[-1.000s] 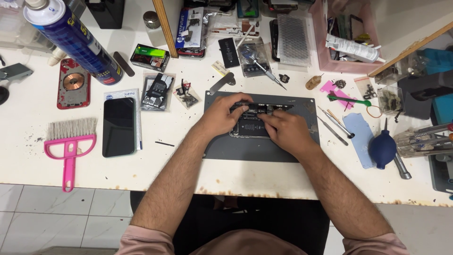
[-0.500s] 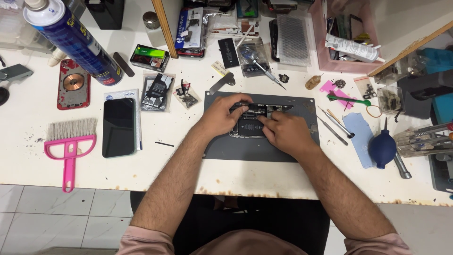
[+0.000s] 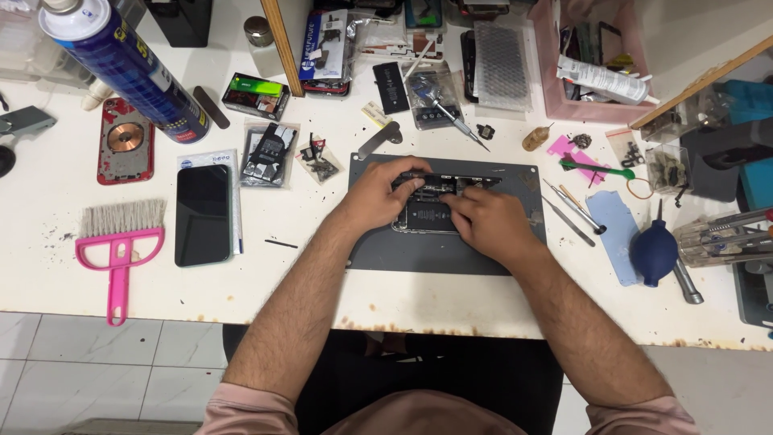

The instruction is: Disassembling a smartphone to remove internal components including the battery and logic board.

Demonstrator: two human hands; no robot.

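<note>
Head cam: your left hand (image 3: 378,193) and right hand (image 3: 487,221) both pinch down on the opened phone (image 3: 431,211), lying mid-table on the grey mat (image 3: 419,254), pink brush (image 3: 119,242) far left.

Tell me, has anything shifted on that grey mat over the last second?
Hardly. The left hand and right hand stay on the opened phone, fingers shifting only slightly over its upper end; nothing was picked up or let go. The grey mat, pink brush and black phone lie as before.
</note>
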